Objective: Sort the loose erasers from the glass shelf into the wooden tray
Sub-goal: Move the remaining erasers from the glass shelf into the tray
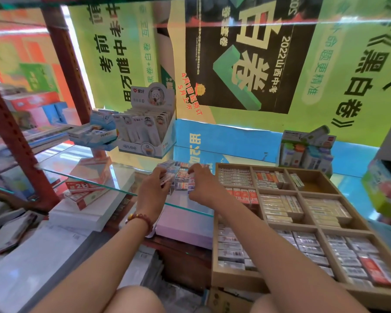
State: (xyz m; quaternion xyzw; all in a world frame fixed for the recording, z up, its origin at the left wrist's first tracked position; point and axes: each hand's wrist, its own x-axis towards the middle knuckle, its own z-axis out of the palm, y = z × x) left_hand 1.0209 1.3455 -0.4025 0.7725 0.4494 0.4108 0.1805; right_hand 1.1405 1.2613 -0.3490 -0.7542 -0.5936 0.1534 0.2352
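Head view, mid frame: my left hand (155,187) and right hand (200,181) both pinch loose erasers (181,180) on the glass shelf (124,177). Picking-up step. Next I should lift them right into the wooden tray (235,280).

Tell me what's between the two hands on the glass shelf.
Head view: a cluster of loose erasers lies between left hand and right hand on the glass shelf, both hands gripping its edges.

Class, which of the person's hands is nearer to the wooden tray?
Right. The right hand grips loose erasers just left of the wooden tray; the left hand holds some farther left, across the pile.
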